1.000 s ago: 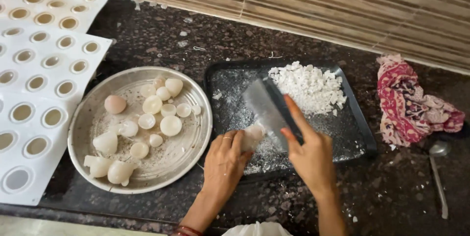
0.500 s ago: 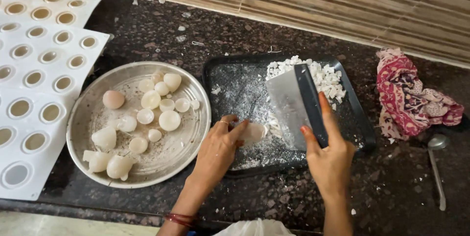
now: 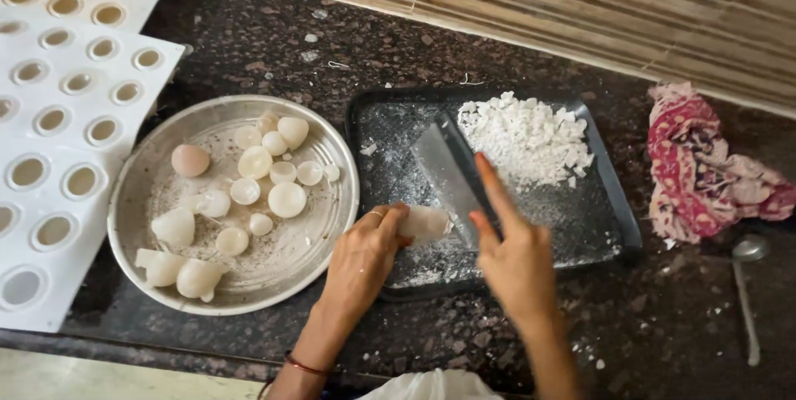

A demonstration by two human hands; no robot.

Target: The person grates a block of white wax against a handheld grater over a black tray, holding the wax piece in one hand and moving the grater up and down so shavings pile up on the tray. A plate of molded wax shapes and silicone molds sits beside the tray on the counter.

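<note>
- On the dark speckled counter (image 3: 249, 52), a black tray (image 3: 618, 218) lies in the middle, dusted with white crumbs.
- Left hand (image 3: 365, 255): fingers closed on a pale lump (image 3: 424, 222) that rests on the near part of the tray; thumb and fingertips pin it down.
- Right hand (image 3: 514, 255): wrapped on the handle of a cleaver (image 3: 444, 172), forefinger stretched along the back of the blade. The flat steel blade slants up and away from the lump, its near end just beside it.
- The two hands sit near each other over the tray's near edge, not touching.
- A heap of white chopped bits (image 3: 526, 135) fills the far right corner of the tray, just beyond the blade.
- Left of the tray, touching or nearly so: a round metal plate (image 3: 282, 263) holding a loose scatter of whitish rounds and domes (image 3: 265, 172), one pinkish.
- Far left: white mould sheets (image 3: 50, 143) with rows of round cups, overlapping the counter edge.
- Right of the tray, well apart: a crumpled red patterned cloth (image 3: 705, 168); near it a metal spoon (image 3: 746, 284) lying lengthwise.
- Behind all: a striped tan wall (image 3: 580, 2).
</note>
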